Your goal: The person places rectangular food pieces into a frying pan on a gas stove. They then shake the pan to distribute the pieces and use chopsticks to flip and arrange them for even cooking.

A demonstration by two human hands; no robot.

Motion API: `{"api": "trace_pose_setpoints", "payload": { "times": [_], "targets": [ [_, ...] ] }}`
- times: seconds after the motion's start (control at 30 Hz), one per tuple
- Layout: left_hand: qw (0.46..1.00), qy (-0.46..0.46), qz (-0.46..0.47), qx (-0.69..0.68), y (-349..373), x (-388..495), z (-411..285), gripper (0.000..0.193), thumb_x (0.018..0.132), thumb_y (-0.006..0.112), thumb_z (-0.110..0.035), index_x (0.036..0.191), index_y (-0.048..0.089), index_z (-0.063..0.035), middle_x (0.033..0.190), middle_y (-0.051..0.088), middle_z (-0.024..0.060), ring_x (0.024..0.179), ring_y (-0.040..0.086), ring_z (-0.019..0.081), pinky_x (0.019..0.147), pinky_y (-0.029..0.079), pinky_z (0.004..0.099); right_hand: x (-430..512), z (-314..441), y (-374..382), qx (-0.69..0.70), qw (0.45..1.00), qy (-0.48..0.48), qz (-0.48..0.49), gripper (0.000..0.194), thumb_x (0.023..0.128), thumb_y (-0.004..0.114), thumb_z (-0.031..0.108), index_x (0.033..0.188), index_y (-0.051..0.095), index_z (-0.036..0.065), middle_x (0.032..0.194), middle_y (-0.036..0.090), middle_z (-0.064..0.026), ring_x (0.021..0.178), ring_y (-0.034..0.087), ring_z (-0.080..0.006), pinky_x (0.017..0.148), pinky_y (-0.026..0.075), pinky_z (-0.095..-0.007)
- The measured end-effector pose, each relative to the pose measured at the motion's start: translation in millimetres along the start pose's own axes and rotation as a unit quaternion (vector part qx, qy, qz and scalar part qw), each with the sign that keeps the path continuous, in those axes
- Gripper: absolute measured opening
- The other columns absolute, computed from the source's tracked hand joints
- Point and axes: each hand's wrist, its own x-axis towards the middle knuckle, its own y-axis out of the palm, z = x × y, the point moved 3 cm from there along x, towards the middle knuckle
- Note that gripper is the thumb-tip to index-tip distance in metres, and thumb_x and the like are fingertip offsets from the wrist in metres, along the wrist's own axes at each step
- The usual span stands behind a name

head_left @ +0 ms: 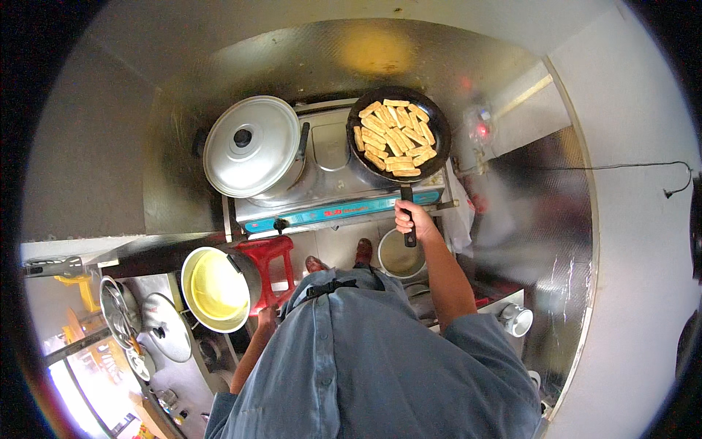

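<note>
My right hand [413, 219] is closed around the black handle of a frying pan [444, 129], which sits at the right end of a gas stove [340, 186]. Many golden strips of food, perhaps tofu, [397, 137] lie spread over the pan's bottom. At the stove's left end stands a large metal pot covered by a domed lid [263, 164] with a black knob. My left hand [267, 317] hangs low beside a red plastic stool [285, 258]; whether it touches the stool or holds anything cannot be made out.
A pot with a yellow strainer [216, 285] inside stands left of the stool. Another pot [402, 255] is low beneath the pan handle. Bowls and a glass lid [167, 329] lie on a counter at left. A plastic bag [458, 214] hangs right of the stove, near metal walls.
</note>
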Motion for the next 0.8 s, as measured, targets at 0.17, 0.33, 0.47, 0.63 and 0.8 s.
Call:
{"api": "trace_pose_setpoints", "payload": {
  "times": [0.17, 0.33, 0.47, 0.63, 0.8],
  "targets": [
    [0.996, 0.018, -0.002, 0.088, 11.7, 7.8, -4.6, 0.037, 0.088, 0.056, -0.030, 0.104, 0.070, 0.0017, 0.094, 0.071, 0.0159, 0.080, 0.067, 0.0234, 0.065, 0.050, 0.0380, 1.8, -2.4, 1.4, 0.007, 1.000, -0.008, 0.015, 0.028, 0.101, 0.055, 0.035, 0.087, 0.059, 0.011, 0.054, 0.042, 0.0044, 0.038, 0.034, -0.0064, 0.037, 0.029, -0.0250],
    [0.998, 0.055, -0.038, -0.002, 11.5, -0.1, -16.6, 0.031, 0.087, 0.057, -0.026, 0.099, 0.071, -0.0005, 0.084, 0.069, 0.0102, 0.072, 0.063, 0.0186, 0.061, 0.047, 0.0336, 1.8, -3.7, 5.6, -0.012, 1.000, -0.005, -0.003, 0.032, 0.102, 0.053, 0.037, 0.084, 0.058, 0.011, 0.055, 0.042, 0.0044, 0.039, 0.034, -0.0073, 0.037, 0.028, -0.0260],
    [0.993, -0.006, -0.056, -0.106, 13.5, -6.3, -15.9, 0.022, 0.087, 0.060, -0.022, 0.097, 0.070, -0.0044, 0.078, 0.064, 0.0044, 0.063, 0.057, 0.0158, 0.057, 0.044, 0.0317, 2.5, -5.0, 10.2, 0.001, 1.000, 0.004, 0.003, 0.032, 0.102, 0.052, 0.037, 0.085, 0.057, 0.011, 0.056, 0.043, 0.0033, 0.039, 0.034, -0.0078, 0.038, 0.028, -0.0265],
    [0.992, -0.027, -0.055, -0.111, 16.9, -2.3, -6.5, 0.016, 0.087, 0.060, -0.022, 0.088, 0.067, -0.0079, 0.072, 0.059, 0.0015, 0.059, 0.053, 0.0128, 0.052, 0.041, 0.0300, 3.4, -5.8, 9.6, -0.006, 1.000, -0.004, -0.016, 0.032, 0.101, 0.054, 0.039, 0.088, 0.055, 0.010, 0.056, 0.042, 0.0042, 0.038, 0.033, -0.0063, 0.037, 0.029, -0.0247],
    [0.997, -0.032, -0.050, -0.052, 19.5, 5.3, -0.2, 0.011, 0.084, 0.063, -0.018, 0.089, 0.066, -0.0083, 0.072, 0.059, 0.0003, 0.059, 0.054, 0.0118, 0.052, 0.040, 0.0299, 2.6, -4.7, 10.0, 0.015, 1.000, 0.004, -0.026, 0.029, 0.101, 0.054, 0.036, 0.089, 0.056, 0.009, 0.058, 0.046, 0.0013, 0.040, 0.038, -0.0085, 0.038, 0.030, -0.0261]
  ]
}}
